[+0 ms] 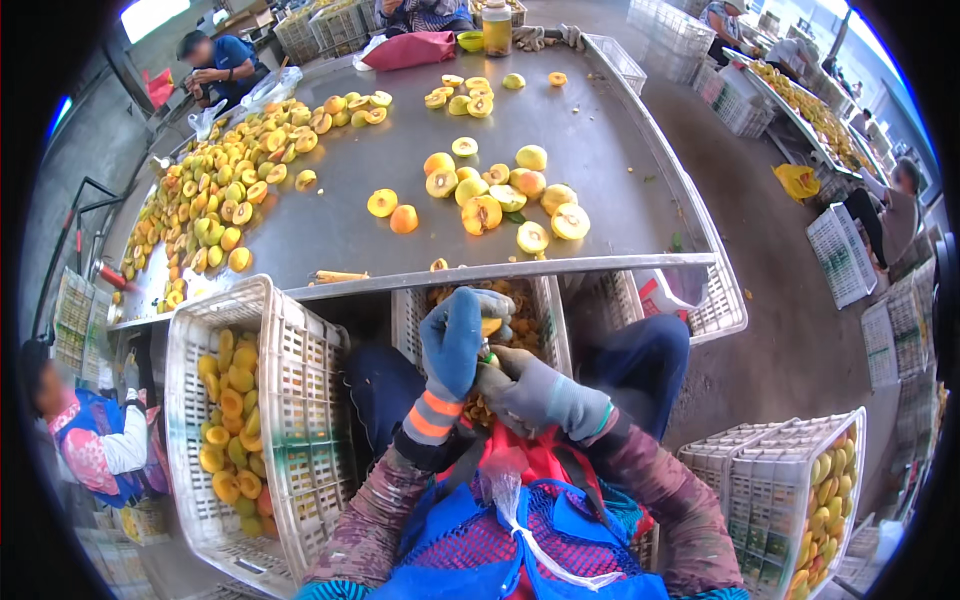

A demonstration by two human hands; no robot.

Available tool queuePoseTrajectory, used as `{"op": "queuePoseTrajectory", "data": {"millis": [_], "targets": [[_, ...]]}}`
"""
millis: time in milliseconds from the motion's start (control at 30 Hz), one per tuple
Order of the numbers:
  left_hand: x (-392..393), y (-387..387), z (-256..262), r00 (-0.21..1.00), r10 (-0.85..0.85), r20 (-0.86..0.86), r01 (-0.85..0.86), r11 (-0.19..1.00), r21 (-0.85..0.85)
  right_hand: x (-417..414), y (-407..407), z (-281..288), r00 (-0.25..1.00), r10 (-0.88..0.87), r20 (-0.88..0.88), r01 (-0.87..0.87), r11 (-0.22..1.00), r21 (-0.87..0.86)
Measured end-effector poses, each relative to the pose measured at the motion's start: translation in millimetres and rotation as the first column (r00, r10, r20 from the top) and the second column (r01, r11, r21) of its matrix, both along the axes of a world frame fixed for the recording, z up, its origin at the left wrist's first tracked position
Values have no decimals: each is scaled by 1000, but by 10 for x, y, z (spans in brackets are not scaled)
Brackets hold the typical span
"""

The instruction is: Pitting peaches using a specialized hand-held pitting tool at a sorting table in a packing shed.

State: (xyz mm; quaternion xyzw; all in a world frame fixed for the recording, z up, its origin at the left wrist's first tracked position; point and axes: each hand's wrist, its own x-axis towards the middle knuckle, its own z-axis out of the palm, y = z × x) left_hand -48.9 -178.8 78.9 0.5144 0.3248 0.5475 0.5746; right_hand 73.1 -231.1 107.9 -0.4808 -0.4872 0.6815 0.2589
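Observation:
My left hand (456, 337), in a blue and grey work glove with orange bands at the wrist, holds a piece of yellow fruit (490, 326) at its fingertips. Close below it, my right hand (525, 386), in a grey glove, grips a small tool (487, 355); only a bit of green and metal shows between the fingers. Both hands are over a white plastic crate (556, 319) of fruit scraps, just below the table's near edge. On the metal table (337, 247) before me lie halved peach-like fruits (481, 214), cut faces showing pits, and a large heap of them (225, 187) at the left.
A crate of pitted halves (274, 405) stands at my left, another crate of fruit (780, 480) at my right. A raised metal rim (510, 268) edges the table. A jar (496, 28) stands at its far side. Several people work around, one (105, 442) at the left.

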Motion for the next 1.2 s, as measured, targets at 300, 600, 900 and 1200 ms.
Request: {"op": "queuePoseTrajectory", "data": {"millis": [300,600,900,1200], "targets": [[-338,272,40,656,-137,742,606,683,-409,-14,125,-494,955,273,118,-296,914,277],[-245,1340,63,939,-272,212,324,906,-273,-55,-342,-1148,884,-105,456,-109,902,418],[938,1936,-764,671,-393,-629,292,919,-264,307,-489,-763,806,-575,-140,587,807,70],[386,638,-86,830,-280,483,429,873,-230,234,89,-219,791,-612,7,524,682,511]]}}
